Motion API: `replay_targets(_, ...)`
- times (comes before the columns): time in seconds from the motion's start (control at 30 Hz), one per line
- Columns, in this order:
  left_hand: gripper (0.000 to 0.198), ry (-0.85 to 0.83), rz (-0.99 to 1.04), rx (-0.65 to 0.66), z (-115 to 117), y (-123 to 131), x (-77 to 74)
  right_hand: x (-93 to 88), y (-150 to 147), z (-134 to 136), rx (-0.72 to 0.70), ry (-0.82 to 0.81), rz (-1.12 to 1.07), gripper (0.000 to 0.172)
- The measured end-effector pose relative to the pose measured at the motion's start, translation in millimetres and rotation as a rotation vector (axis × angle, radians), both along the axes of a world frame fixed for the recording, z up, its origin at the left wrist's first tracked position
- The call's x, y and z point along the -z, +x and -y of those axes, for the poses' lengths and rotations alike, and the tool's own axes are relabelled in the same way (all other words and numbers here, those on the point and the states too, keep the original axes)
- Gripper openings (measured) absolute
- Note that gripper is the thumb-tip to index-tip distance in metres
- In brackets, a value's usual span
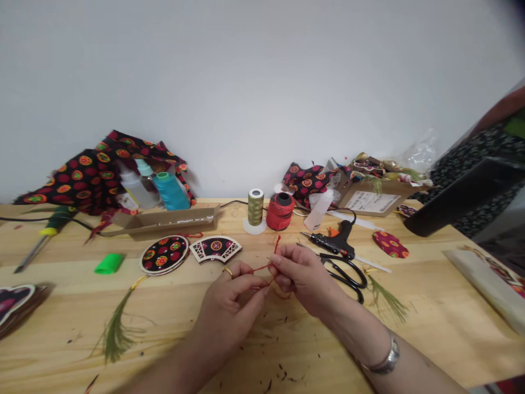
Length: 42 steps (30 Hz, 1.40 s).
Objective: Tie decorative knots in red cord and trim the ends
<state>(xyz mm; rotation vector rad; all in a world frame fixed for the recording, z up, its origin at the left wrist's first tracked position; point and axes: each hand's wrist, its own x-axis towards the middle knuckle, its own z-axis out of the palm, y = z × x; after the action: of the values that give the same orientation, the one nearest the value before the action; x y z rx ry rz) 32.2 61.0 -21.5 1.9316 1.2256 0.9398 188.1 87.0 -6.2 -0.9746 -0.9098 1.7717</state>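
A thin red cord (260, 268) is stretched between my two hands above the middle of the table. My left hand (233, 301) pinches it between thumb and fingers. With thumb and forefinger closed, my right hand (301, 273) grips the same cord, and a short knotted end stands up above the fingertips. Part of the cord hangs in a loop below the hands. Just behind lie a fan-shaped ornament (216, 249) and a round fabric-covered ornament (164, 255). Black-handled scissors (346, 271) rest close to my right hand.
Spools of green thread (255, 208) and red cord (280, 211) stand at the back. Right of them are a glue bottle (319, 209), a hot glue gun (334, 239) and a full cardboard box (371, 197). Green tassels (118, 328) and a screwdriver (41, 241) lie leftward. A person (471, 153) is at right.
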Motion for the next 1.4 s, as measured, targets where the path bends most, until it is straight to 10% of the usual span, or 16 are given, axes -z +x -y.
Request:
replay_targets(0.33,0.006,0.228,0.170,-0.453,-1,-3,-16.0,-2.2,4,-2,-0.019,0.015,0.005,0.026)
replay_targets(0.67,0.038,-0.522,0.486,-0.058,0,2,-10.6,-4.2,-1,3,-0.065,0.078,0.148,0.022)
replay_targets(1.4,0.009,-0.683,0.555,-0.147,-6,2,-15.7,-5.0,-5,2,-0.021,0.120,0.353,0.012)
